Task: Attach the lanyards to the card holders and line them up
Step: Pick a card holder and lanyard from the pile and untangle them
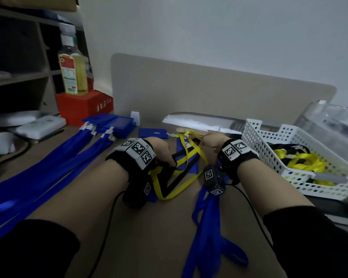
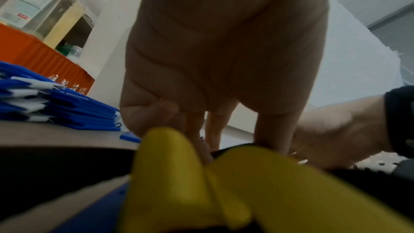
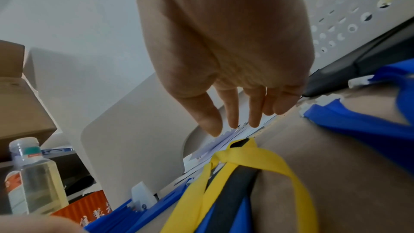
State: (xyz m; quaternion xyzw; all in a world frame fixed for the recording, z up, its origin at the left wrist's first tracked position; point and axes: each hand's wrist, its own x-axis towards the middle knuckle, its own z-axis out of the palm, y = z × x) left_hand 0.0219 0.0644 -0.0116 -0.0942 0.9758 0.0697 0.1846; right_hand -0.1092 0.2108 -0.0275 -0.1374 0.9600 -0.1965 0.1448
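My left hand (image 1: 162, 151) pinches a yellow-and-black lanyard (image 1: 186, 183) at mid-desk; in the left wrist view its fingers (image 2: 156, 112) curl over the yellow strap (image 2: 179, 183). My right hand (image 1: 211, 141) hovers just right of the strap's far loop. In the right wrist view its fingers (image 3: 233, 112) hang straight and hold nothing, above the crossed yellow lanyard (image 3: 246, 155). A single blue card holder (image 1: 153, 133) lies just beyond the hands. Further left, a stack of blue card holders (image 1: 117, 123) has blue lanyards (image 1: 48, 167) stretched out toward me.
A white perforated basket (image 1: 255, 137) at the right holds more yellow lanyards (image 1: 301, 163). Loose blue lanyards (image 1: 209, 217) lie between my forearms. An oil bottle (image 1: 74, 73) stands on a red box (image 1: 82, 109) at the back left. A beige divider (image 1: 209, 91) closes the desk's far side.
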